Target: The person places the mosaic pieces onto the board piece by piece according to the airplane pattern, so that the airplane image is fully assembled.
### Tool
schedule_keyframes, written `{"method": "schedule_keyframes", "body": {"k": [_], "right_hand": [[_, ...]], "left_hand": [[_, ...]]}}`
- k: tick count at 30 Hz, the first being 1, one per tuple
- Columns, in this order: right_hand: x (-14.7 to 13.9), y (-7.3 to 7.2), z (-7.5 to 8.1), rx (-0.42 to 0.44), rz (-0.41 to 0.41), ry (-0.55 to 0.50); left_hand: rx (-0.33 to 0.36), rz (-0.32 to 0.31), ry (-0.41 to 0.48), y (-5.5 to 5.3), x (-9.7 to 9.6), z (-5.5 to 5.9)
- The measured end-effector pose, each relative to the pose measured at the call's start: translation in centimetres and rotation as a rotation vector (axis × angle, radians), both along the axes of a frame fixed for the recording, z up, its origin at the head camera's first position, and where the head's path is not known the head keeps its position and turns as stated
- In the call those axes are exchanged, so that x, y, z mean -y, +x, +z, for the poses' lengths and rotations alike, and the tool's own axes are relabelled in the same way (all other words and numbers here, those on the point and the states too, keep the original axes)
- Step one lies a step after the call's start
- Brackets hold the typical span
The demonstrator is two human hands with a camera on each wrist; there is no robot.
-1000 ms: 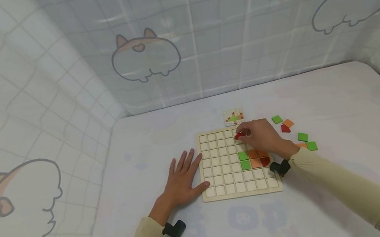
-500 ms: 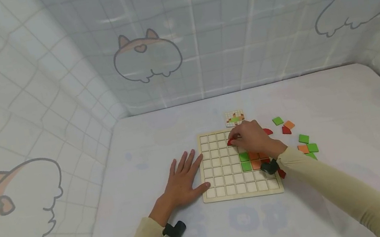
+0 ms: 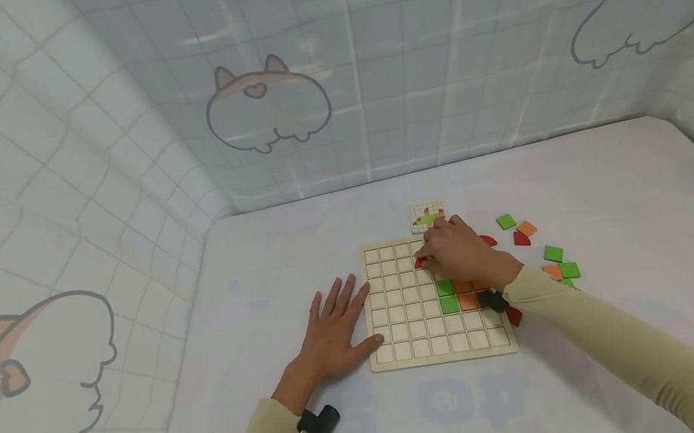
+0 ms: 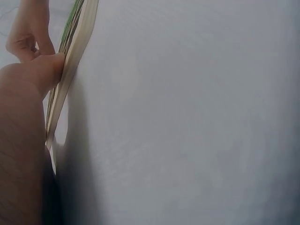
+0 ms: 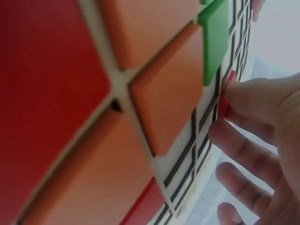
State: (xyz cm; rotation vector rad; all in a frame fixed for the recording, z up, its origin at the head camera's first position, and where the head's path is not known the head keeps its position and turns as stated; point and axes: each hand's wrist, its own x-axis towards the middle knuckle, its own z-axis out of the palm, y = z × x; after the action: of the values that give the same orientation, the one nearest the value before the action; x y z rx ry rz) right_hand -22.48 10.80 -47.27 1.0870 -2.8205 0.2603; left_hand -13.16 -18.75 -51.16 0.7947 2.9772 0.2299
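A pale wooden grid board [image 3: 417, 331] lies on the table. My left hand [image 3: 331, 338] rests with fingers spread by its left side, the thumb and index fingertips on its edge; in the left wrist view the thumb [image 4: 49, 70] touches the board's rim. My right hand [image 3: 459, 251] is over the board's upper part, its thumb and fingers pinching a red tile with a curved edge [image 3: 420, 263]. The right wrist view shows this red tile [image 5: 224, 104] right at the grid cells. Green tiles [image 3: 448, 304] and orange tiles [image 3: 467, 301] sit in cells below; the right wrist partly hides others.
Behind the board lies a small pattern card [image 3: 419, 219], partly covered by the right hand. Loose green [image 3: 554, 254], orange [image 3: 526, 228] and red tiles [image 3: 521, 238] are scattered to the right. One red tile [image 3: 514, 316] lies at the board's right edge.
My right hand has shifted left with the red tile and lowered it toward a cell, holding nearly still over the last half second. My left hand has stayed in place.
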Motion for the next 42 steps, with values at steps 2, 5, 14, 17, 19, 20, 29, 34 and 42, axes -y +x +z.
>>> {"method": "schedule_keyframes", "body": {"k": [2,5,14,17,19,20,29,34,42], "right_hand": [[-0.1,0.1,0.1,-0.009,0.013,0.024],[-0.2,0.2,0.2,-0.048,0.042,0.068],[-1.8,0.1,0.4,-0.014,0.030,0.074],[-3.3,0.3,1.0,0.041,-0.037,0.053],[-4.5,0.4,1.3,0.064,-0.084,0.034],[-5.1,0.5,1.4,0.073,-0.106,0.022],[-11.5,1.0,0.6,0.077,-0.279,-0.038],[-14.0,1.2,0.1,0.071,-0.336,-0.052],[-15.2,1.5,0.2,0.154,-0.408,-0.121]], "left_hand": [[-0.002,0.000,0.001,0.0,0.0,-0.1],[-0.006,-0.003,0.013,0.0,0.1,-0.3],[-0.004,-0.005,0.015,0.1,-0.1,0.2],[0.007,0.005,0.004,0.2,-0.1,0.1],[0.008,0.009,0.007,0.3,-0.1,0.2],[0.007,0.010,0.007,0.3,-0.2,0.2],[-0.020,0.000,0.015,0.4,-0.2,0.0],[-0.023,-0.003,0.030,0.4,-0.2,-0.1],[-0.024,-0.001,0.020,0.2,-0.1,-0.7]]}}
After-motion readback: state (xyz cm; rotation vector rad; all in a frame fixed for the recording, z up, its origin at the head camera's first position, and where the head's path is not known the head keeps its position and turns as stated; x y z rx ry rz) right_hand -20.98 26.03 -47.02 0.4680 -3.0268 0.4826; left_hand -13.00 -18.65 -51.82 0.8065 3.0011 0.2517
